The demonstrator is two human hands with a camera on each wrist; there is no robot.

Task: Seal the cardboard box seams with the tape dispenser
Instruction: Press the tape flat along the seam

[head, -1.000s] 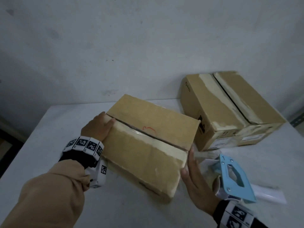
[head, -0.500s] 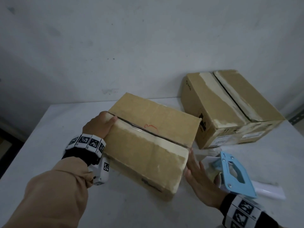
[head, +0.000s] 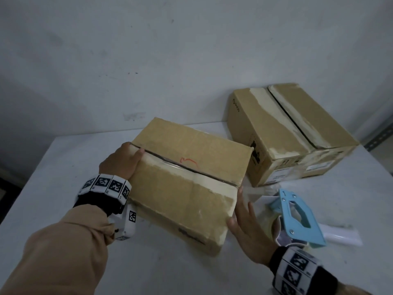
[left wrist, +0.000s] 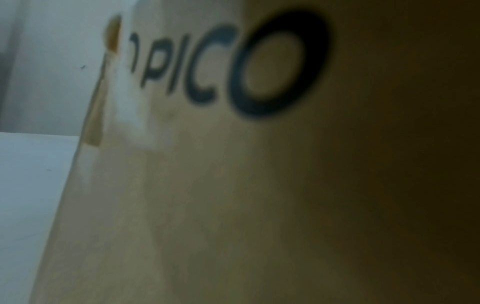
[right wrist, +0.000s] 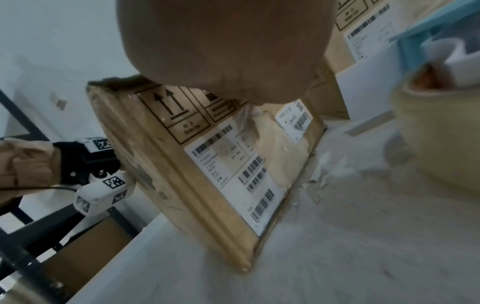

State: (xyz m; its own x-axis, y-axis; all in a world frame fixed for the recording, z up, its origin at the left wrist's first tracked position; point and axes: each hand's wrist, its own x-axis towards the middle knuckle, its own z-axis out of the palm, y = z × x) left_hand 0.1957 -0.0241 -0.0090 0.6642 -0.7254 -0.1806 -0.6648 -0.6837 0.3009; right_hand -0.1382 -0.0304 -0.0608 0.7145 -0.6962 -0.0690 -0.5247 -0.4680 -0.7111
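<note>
A closed cardboard box (head: 187, 177) lies slantwise on the white table (head: 63, 167), with an open seam running along its top. My left hand (head: 121, 160) holds its left end, thumb lying over the top edge at the seam; the fingers are hidden. The left wrist view shows only that end of the box (left wrist: 233, 164), very close. My right hand (head: 240, 220) lies flat with straight fingers against the labelled right end (right wrist: 233, 164). The blue tape dispenser (head: 297, 218) rests on the table just right of that hand, untouched, and its tape roll (right wrist: 441, 133) shows in the right wrist view.
A second, larger cardboard box (head: 293, 128) stands at the back right against the wall. White paper or film (head: 340, 235) lies under and beside the dispenser. Torn tape scraps (right wrist: 324, 170) lie by the box's right end. The table's left edge (head: 25, 184) is near my left arm.
Both hands stay on the box ends. The box has shifted slightly, and my right hand has slid a little along its right end.
</note>
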